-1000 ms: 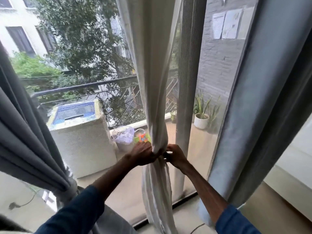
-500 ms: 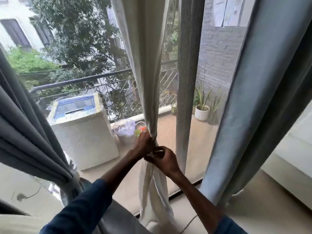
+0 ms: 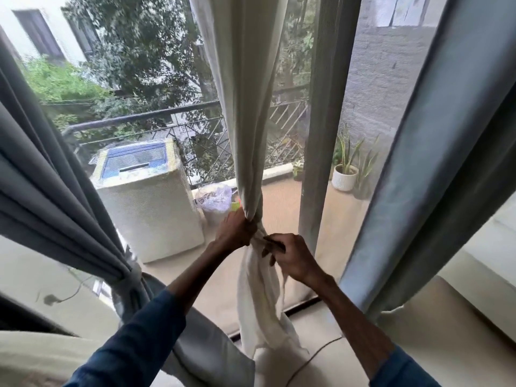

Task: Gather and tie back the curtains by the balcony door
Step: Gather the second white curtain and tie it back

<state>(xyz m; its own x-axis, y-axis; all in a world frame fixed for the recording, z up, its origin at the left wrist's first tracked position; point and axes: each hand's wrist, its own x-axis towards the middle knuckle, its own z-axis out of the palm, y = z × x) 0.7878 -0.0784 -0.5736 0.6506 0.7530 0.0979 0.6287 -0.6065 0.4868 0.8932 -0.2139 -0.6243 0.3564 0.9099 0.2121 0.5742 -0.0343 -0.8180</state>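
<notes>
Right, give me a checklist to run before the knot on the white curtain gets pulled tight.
1. White curtain gathered into one bundle at the grip: ok.
2. Left hand clamped around the gathered neck: ok.
3. Right hand gripping fabric just below it: ok.
4. Knot or tie actually formed between the hands: cannot tell, the fingers hide it.
5. Loose tail hanging free to the floor, clear of the cable: cannot tell; its tip lies close to the cable.
6. Grey curtain on the left already tied back: ok.
</notes>
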